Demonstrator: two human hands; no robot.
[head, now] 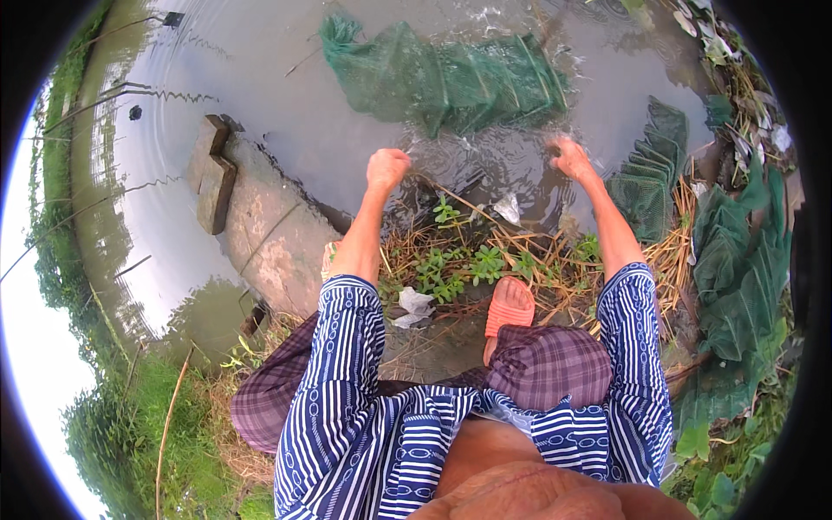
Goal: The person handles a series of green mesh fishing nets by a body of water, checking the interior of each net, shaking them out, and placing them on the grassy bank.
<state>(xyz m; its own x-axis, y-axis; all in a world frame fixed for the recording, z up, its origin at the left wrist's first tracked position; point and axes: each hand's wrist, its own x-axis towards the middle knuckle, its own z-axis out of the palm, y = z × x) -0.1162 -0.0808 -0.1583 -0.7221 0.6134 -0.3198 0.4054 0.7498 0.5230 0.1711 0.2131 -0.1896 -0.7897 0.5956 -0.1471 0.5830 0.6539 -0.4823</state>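
A green mesh fish trap net (448,81) with ribbed frames lies partly sunk in the murky water, amid ripples and splashes. My left hand (388,168) is curled into a fist over the water, nearer to me than the net's lower edge. Whether a thin cord runs through it cannot be made out. Close to the net's right end, my right hand (571,158) has bent fingers, with a visible strip of water between hand and mesh. Its fingertips are blurred, and any hold is unclear.
A concrete slab (273,227) with stone blocks (218,175) juts into the water at left. More green netting (734,273) lies on the right bank, another folded net (650,172) at the water's edge. Dry straw (676,253), weeds (487,263) and plastic scraps (414,307) line the bank.
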